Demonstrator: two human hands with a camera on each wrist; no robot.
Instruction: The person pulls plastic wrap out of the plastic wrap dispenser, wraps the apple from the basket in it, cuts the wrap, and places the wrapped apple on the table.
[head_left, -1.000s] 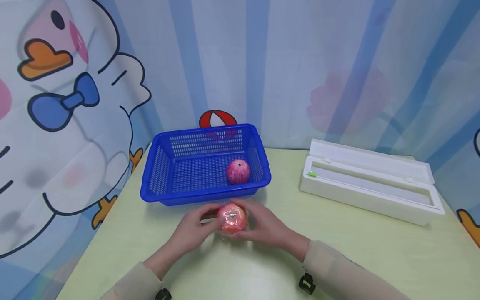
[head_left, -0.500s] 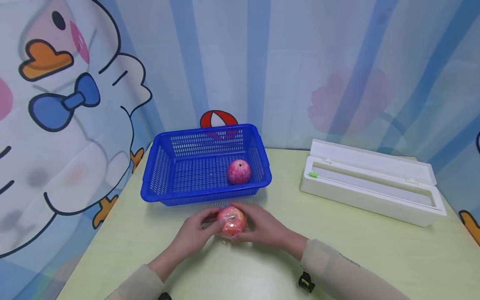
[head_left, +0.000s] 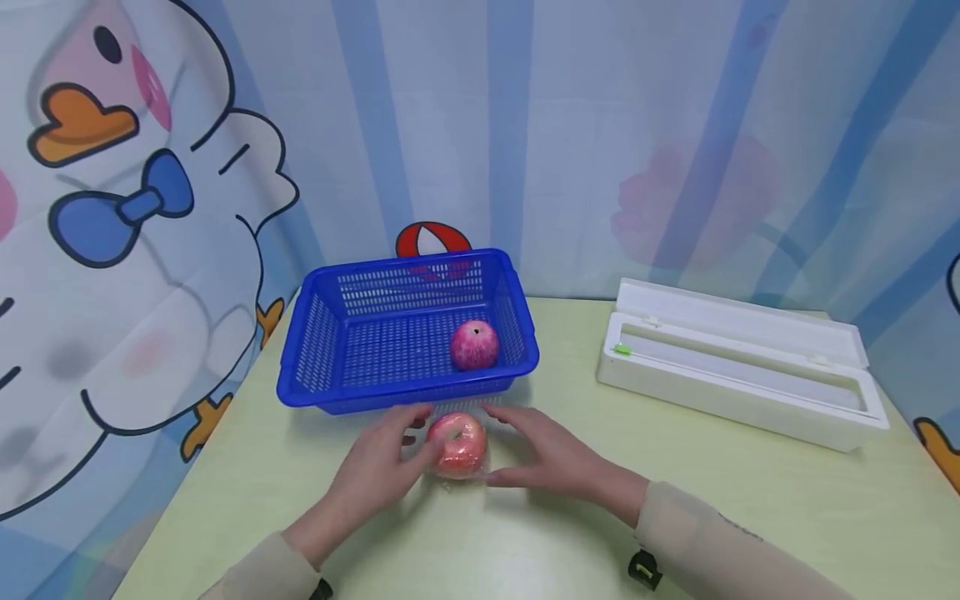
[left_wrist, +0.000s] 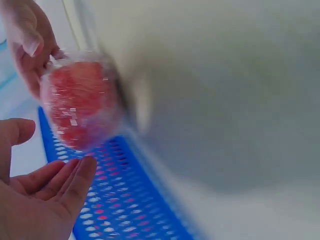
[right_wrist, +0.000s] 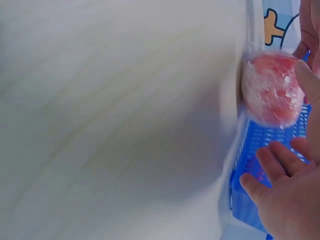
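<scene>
An apple (head_left: pixel 459 446) in clear plastic wrap rests on the table in front of the basket, between both hands. My left hand (head_left: pixel 382 458) is on its left side, thumb overlapping the fruit in the head view; the fingers are spread and relaxed, with a gap to the wrap in the left wrist view. On the other side, my right hand (head_left: pixel 558 454) is spread wide, apart from the apple, thumb and fingers extended toward it. Crinkled film shows on the wrapped apple (right_wrist: pixel 275 90) in the right wrist view.
Behind the hands stands a blue perforated basket (head_left: pixel 408 387) with a purplish-red round fruit (head_left: pixel 475 345) in its right part. A long white box (head_left: pixel 720 400) with a raised lid and a green tab lies at the right of the table. A printed curtain (head_left: pixel 570 150) hangs behind.
Both hands have loosened from the wrapped apple and spread apart, the right one moving off to the right. The apple now sits slightly farther left and shows its stem hollow.
</scene>
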